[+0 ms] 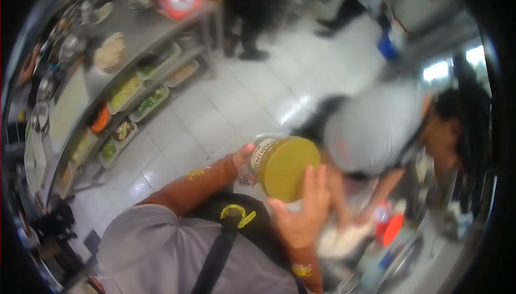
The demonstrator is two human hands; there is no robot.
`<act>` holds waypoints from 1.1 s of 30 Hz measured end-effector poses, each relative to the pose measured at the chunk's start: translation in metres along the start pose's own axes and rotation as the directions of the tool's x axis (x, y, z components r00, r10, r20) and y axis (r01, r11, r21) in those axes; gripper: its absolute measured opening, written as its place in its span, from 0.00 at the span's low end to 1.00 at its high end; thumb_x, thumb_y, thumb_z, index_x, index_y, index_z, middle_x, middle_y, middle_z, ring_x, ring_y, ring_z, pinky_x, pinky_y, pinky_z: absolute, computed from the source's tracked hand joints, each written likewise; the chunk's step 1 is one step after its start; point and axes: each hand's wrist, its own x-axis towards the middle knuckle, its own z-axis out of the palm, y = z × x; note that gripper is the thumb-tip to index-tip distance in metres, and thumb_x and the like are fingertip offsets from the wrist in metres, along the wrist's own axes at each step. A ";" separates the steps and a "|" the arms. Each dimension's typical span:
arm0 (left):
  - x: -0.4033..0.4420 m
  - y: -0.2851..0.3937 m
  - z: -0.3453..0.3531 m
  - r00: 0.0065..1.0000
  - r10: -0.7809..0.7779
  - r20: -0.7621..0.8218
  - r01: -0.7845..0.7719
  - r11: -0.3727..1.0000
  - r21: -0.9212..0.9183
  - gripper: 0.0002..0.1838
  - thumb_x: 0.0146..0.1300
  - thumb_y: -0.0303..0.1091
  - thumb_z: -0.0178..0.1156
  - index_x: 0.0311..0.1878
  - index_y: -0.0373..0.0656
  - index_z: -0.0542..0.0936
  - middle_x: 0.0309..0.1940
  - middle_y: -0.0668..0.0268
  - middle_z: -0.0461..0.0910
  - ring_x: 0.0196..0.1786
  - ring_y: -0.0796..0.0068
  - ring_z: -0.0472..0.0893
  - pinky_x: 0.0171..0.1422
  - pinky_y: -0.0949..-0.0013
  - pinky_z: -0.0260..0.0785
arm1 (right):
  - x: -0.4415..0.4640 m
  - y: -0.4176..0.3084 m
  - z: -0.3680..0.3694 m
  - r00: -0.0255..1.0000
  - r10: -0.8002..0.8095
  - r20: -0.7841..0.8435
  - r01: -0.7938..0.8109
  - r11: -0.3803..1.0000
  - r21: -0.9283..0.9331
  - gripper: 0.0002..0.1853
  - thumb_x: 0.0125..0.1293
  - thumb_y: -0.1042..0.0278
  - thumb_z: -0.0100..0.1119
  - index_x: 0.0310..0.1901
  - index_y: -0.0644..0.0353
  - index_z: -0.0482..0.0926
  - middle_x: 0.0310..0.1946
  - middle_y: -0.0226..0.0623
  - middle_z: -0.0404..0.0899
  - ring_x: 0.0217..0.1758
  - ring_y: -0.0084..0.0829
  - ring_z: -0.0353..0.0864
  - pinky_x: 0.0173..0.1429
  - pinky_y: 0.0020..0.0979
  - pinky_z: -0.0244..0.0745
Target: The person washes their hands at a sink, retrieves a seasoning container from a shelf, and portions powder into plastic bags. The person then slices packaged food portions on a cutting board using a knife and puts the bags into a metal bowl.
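A clear jar with a wide olive-yellow lid (292, 169) is tilted in front of my chest. Its white label (260, 155) carries dark capital letters, only partly legible. My left hand (244, 158) grips the jar's side, most of its fingers hidden behind it. At the lid's lower right edge is my right hand (305, 208), fingers stretched out and palm towards the lid; whether it touches the lid I cannot tell.
Close on my right, a person in a grey shirt (373, 127) bends over pale dough (344, 240). On my left, a metal table (140, 20) bears a red scale (180, 1), with vegetable bins (124, 94) shelved below. Other people stand farther off on the tiled floor (226, 95).
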 end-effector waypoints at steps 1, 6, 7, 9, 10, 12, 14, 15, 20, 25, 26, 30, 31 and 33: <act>0.003 0.027 0.024 0.999 0.028 0.042 -0.030 0.999 0.042 0.48 0.58 0.70 0.54 0.71 0.41 0.61 0.49 0.50 0.80 0.27 0.69 0.83 0.21 0.75 0.74 | 0.020 -0.001 -0.007 0.996 -0.088 -0.030 0.090 0.994 0.056 0.53 0.45 0.29 0.67 0.63 0.68 0.69 0.65 0.64 0.61 0.58 0.58 0.70 0.59 0.50 0.66; 0.011 0.120 0.118 0.978 0.155 0.141 -0.188 0.946 0.263 0.49 0.58 0.70 0.54 0.70 0.39 0.61 0.47 0.51 0.81 0.21 0.75 0.80 0.17 0.78 0.72 | 0.128 -0.028 -0.012 0.866 -0.499 -0.034 0.499 0.858 0.123 0.59 0.40 0.29 0.71 0.67 0.66 0.65 0.68 0.67 0.55 0.66 0.61 0.64 0.65 0.51 0.62; 0.011 0.135 0.139 0.966 0.219 0.140 -0.254 0.912 0.323 0.49 0.58 0.70 0.54 0.70 0.39 0.60 0.47 0.51 0.81 0.20 0.75 0.80 0.17 0.79 0.72 | 0.146 -0.034 -0.002 0.858 -0.511 -0.056 0.511 0.834 0.210 0.58 0.41 0.31 0.72 0.67 0.66 0.64 0.68 0.68 0.55 0.67 0.61 0.63 0.66 0.51 0.61; 0.011 0.161 0.143 0.926 0.341 0.164 -0.378 0.840 0.390 0.49 0.58 0.70 0.55 0.71 0.40 0.59 0.52 0.52 0.77 0.29 0.73 0.82 0.23 0.78 0.74 | 0.180 -0.047 0.025 0.843 -0.533 -0.075 0.517 0.762 0.391 0.56 0.43 0.36 0.73 0.69 0.65 0.62 0.69 0.69 0.53 0.69 0.62 0.60 0.68 0.50 0.60; 0.009 0.170 0.126 0.903 0.388 0.184 -0.429 0.810 0.399 0.50 0.58 0.70 0.55 0.72 0.41 0.58 0.58 0.53 0.74 0.38 0.70 0.83 0.29 0.76 0.77 | 0.194 -0.060 0.033 0.836 -0.542 -0.085 0.521 0.734 0.435 0.53 0.45 0.42 0.72 0.69 0.64 0.62 0.69 0.69 0.52 0.68 0.62 0.62 0.67 0.50 0.60; -0.006 0.191 0.112 0.872 0.440 0.215 -0.489 0.777 0.397 0.52 0.57 0.71 0.56 0.74 0.43 0.55 0.65 0.54 0.68 0.55 0.67 0.76 0.48 0.67 0.75 | 0.215 -0.079 0.049 0.805 -0.592 -0.036 0.542 0.709 0.451 0.54 0.44 0.41 0.73 0.69 0.64 0.62 0.69 0.69 0.52 0.67 0.61 0.62 0.67 0.50 0.61; -0.018 0.212 0.114 0.803 0.559 0.207 -0.592 0.707 0.386 0.53 0.56 0.70 0.56 0.75 0.44 0.53 0.70 0.56 0.63 0.68 0.64 0.69 0.64 0.60 0.70 | 0.248 -0.102 0.060 0.724 -0.689 0.015 0.611 0.652 0.448 0.56 0.41 0.41 0.75 0.70 0.63 0.61 0.69 0.68 0.51 0.66 0.60 0.63 0.66 0.49 0.62; -0.025 0.213 0.122 0.780 0.608 0.147 -0.615 0.703 0.357 0.53 0.56 0.71 0.57 0.75 0.45 0.52 0.72 0.58 0.59 0.72 0.64 0.63 0.71 0.57 0.59 | 0.262 -0.115 0.064 0.676 -0.736 0.033 0.650 0.617 0.444 0.57 0.40 0.42 0.76 0.70 0.63 0.61 0.69 0.68 0.52 0.66 0.60 0.63 0.66 0.49 0.62; -0.050 0.239 0.173 0.496 0.864 0.093 -0.711 0.342 0.615 0.55 0.53 0.72 0.59 0.75 0.47 0.52 0.71 0.61 0.62 0.70 0.64 0.66 0.70 0.59 0.65 | 0.319 -0.155 0.097 0.453 -0.892 0.014 0.739 0.384 0.553 0.58 0.37 0.43 0.78 0.70 0.63 0.60 0.69 0.65 0.53 0.64 0.60 0.64 0.66 0.49 0.62; -0.103 0.253 0.166 -0.098 0.988 -0.115 -0.427 0.063 0.902 0.41 0.60 0.54 0.63 0.71 0.43 0.60 0.47 0.63 0.80 0.33 0.76 0.79 0.33 0.72 0.74 | 0.383 -0.222 0.162 0.311 -0.950 -0.036 0.754 0.224 0.618 0.52 0.39 0.43 0.77 0.64 0.66 0.69 0.67 0.65 0.58 0.68 0.60 0.62 0.68 0.48 0.61; -0.117 0.249 0.158 -0.218 0.969 -0.118 -0.352 0.035 0.935 0.38 0.61 0.50 0.63 0.69 0.43 0.62 0.45 0.62 0.80 0.31 0.77 0.77 0.33 0.71 0.73 | 0.393 -0.240 0.177 0.340 -0.941 0.003 0.712 0.259 0.653 0.50 0.40 0.42 0.76 0.63 0.66 0.71 0.67 0.66 0.59 0.69 0.60 0.61 0.70 0.47 0.59; -0.153 0.234 0.173 -0.446 0.888 -0.113 -0.250 -0.002 0.968 0.26 0.59 0.37 0.66 0.58 0.42 0.70 0.37 0.64 0.80 0.32 0.79 0.78 0.36 0.73 0.72 | 0.434 -0.296 0.283 0.427 -0.903 -0.044 0.836 0.375 0.400 0.50 0.43 0.35 0.70 0.65 0.60 0.69 0.68 0.64 0.57 0.69 0.62 0.59 0.70 0.52 0.56; -0.164 0.231 0.171 -0.487 0.867 -0.107 -0.217 -0.001 0.976 0.24 0.59 0.37 0.67 0.56 0.42 0.71 0.36 0.65 0.80 0.33 0.79 0.78 0.36 0.73 0.72 | 0.444 -0.306 0.312 0.443 -0.896 -0.025 0.842 0.406 0.355 0.51 0.43 0.34 0.70 0.66 0.59 0.69 0.69 0.64 0.56 0.69 0.62 0.59 0.70 0.53 0.56; -0.189 0.235 0.160 -0.490 0.867 -0.085 -0.192 -0.013 0.981 0.21 0.59 0.36 0.68 0.52 0.42 0.73 0.34 0.68 0.79 0.34 0.80 0.78 0.38 0.73 0.72 | 0.458 -0.319 0.357 0.472 -0.879 0.073 0.840 0.473 0.264 0.53 0.43 0.29 0.66 0.67 0.58 0.67 0.70 0.61 0.56 0.69 0.62 0.59 0.71 0.54 0.55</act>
